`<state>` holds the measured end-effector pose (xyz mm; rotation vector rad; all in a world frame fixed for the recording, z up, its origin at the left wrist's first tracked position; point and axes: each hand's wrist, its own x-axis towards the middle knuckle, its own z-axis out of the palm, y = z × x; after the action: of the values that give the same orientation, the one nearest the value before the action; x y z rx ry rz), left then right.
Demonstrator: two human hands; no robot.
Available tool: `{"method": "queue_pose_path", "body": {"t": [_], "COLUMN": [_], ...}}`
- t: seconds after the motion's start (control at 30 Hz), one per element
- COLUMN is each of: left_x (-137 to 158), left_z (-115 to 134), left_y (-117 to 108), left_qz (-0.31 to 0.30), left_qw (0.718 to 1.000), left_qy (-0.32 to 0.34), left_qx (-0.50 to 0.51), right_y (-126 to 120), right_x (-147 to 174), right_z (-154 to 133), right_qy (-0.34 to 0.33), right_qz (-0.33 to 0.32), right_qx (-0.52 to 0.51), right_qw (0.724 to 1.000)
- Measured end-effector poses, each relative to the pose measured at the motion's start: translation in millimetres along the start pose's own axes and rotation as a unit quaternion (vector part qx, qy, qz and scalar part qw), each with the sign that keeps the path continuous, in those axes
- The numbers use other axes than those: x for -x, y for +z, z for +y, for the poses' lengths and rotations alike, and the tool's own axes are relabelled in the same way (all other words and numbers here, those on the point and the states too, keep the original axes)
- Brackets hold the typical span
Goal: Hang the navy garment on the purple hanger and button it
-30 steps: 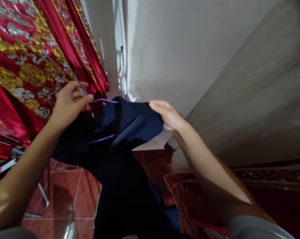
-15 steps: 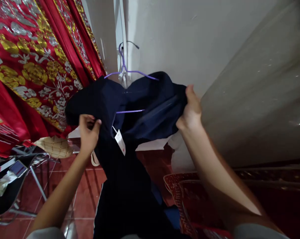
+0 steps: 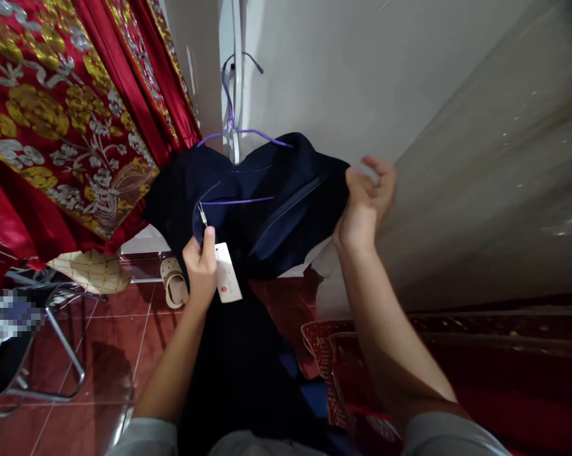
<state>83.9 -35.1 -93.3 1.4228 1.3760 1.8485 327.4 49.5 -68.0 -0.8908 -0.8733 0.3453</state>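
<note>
A dark navy garment [image 3: 286, 171] with a collar-like opening hangs on a purple wire hanger [image 3: 266, 135]. The hanger's lower bar shows across the opening. A white paper tag [image 3: 228, 278] with a small red mark dangles by a pale cord at the garment's front. My left hand [image 3: 201, 269] is closed in a pinch at the tag's cord and upper edge, in front of the dark cloth. At the garment's right shoulder end, my right hand [image 3: 364, 202] has its fingers apart and slightly blurred, its side against the cloth.
Red cloth with gold and silver flowers [image 3: 43, 114] hangs at the left. A pale pole [image 3: 237, 76] carries the hanger against a white wall. Below are a black chair [image 3: 10, 364], beige clogs [image 3: 173, 285] and red floor tiles. Red beaded fabric [image 3: 330, 354] lies lower right.
My left hand has moved right from the garment's left side to the tag, which now faces me. My right hand has loosened from the cloth, its fingers spreading. The view has shifted slightly.
</note>
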Motion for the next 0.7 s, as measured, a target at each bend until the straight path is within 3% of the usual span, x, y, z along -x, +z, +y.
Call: {"method": "queue_pose_path", "body": {"t": [0.1,0.13,0.17,0.2,0.27,0.37,0.47,0.57,0.7], "left_x": [23.2,29.9,35.8,40.7,48.2,53.9,53.0,51.1,58.9], "left_z": [5.7,8.3,11.4,14.6,20.4,23.3,19.6,16.3,20.0], "left_y": [-9.4,-10.8,-11.2,-10.9,-9.9,-12.7,-24.1,-38.0,-46.1], "left_qz": [0.045,0.061,0.073,0.081,0.084,0.118,0.169,0.083,-0.088], "left_qw": [0.995,0.993,0.992,0.991,0.991,0.979,0.954,0.956,0.971], "left_qy": [-0.084,-0.100,-0.105,-0.103,-0.103,-0.152,-0.201,-0.180,-0.152], "left_qx": [-0.002,-0.004,-0.004,0.000,0.019,0.065,0.148,0.216,0.164], "right_y": [-3.7,-2.1,0.6,4.1,11.3,14.9,4.0,-13.5,-26.7], "right_x": [44.4,65.6,88.5,111.7,154.2,196.2,209.0,202.4,185.7], "right_z": [-21.7,-27.8,-31.9,-33.4,-28.9,-14.2,-9.8,-21.3,-42.3], "right_qy": [-0.062,-0.034,0.026,0.111,0.253,0.363,0.382,0.400,0.420], "right_qz": [0.040,0.020,-0.043,-0.141,-0.281,-0.344,-0.364,-0.351,-0.298], "right_qx": [0.044,0.038,0.027,0.025,0.033,0.046,0.026,0.019,0.055], "right_qw": [0.996,0.998,0.998,0.983,0.925,0.865,0.849,0.847,0.855]}}
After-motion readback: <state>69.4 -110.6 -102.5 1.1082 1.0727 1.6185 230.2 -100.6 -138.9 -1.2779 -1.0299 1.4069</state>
